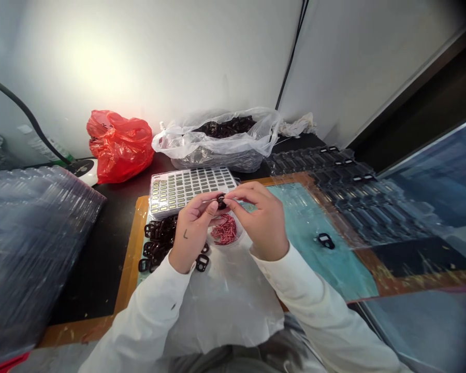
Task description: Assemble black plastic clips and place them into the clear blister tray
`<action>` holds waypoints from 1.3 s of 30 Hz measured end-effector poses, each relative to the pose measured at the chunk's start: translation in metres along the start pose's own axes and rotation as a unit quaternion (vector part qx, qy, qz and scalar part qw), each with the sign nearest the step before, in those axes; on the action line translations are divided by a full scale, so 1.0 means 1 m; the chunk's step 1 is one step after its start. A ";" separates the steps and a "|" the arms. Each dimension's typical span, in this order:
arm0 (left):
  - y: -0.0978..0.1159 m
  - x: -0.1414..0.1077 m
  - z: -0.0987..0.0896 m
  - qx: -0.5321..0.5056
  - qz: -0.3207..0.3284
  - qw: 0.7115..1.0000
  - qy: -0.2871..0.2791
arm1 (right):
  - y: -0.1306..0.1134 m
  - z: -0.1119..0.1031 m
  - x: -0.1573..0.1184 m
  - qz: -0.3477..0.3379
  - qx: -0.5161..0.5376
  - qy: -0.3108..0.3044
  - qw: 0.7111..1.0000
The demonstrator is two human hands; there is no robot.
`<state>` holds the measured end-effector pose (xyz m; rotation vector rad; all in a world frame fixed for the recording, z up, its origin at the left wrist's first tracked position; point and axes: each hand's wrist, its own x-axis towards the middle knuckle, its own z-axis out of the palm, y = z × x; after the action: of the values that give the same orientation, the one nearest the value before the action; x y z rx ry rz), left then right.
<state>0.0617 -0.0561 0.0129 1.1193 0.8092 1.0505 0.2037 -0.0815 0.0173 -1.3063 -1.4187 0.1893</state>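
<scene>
Between both hands, over the table's middle, is a small black plastic piece, partly covered by fingers. My left hand, marked with an "L", pinches it from the left. From the right, the thumb and fingertips of my right hand close on the same piece; whether they also hold a smaller part I cannot make out. Just below the hands sits a round clear dish holding small red pieces. A heap of black plastic pieces with cut-outs lies beside my left hand, partly hidden by it.
Behind the hands stands a white tray with rows of small rectangular parts. A red bag and a clear bag of black pieces are at the wall. One black piece lies right; clear trays flank it, others are stacked left.
</scene>
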 end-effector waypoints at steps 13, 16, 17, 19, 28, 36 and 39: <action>0.000 0.000 0.002 -0.013 -0.035 0.999 0.007 | -0.001 0.002 -0.004 -0.125 -0.213 0.034 0.969; -0.001 -0.002 0.003 -0.010 -0.024 1.000 0.000 | -0.002 0.003 -0.005 -0.100 -0.222 0.029 0.969; -0.001 -0.002 0.003 -0.006 -0.018 1.000 -0.001 | -0.003 0.003 -0.005 -0.088 -0.222 0.025 0.971; -0.002 -0.002 0.004 0.005 -0.006 1.000 0.000 | -0.003 0.003 -0.006 -0.067 -0.223 0.015 0.972; 0.000 -0.001 0.006 0.017 -0.006 1.000 0.005 | -0.004 0.003 -0.005 -0.073 -0.244 0.014 0.967; -0.001 -0.001 0.005 0.022 -0.004 1.000 0.015 | -0.004 0.003 -0.008 -0.115 -0.260 0.038 0.958; -0.001 -0.002 0.006 0.002 -0.015 1.000 0.018 | -0.003 0.003 -0.009 -0.131 -0.269 0.035 0.954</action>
<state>0.0674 -0.0599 0.0132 1.0913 0.8550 1.0458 0.1974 -0.0883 0.0133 -1.5171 -1.6272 -0.4488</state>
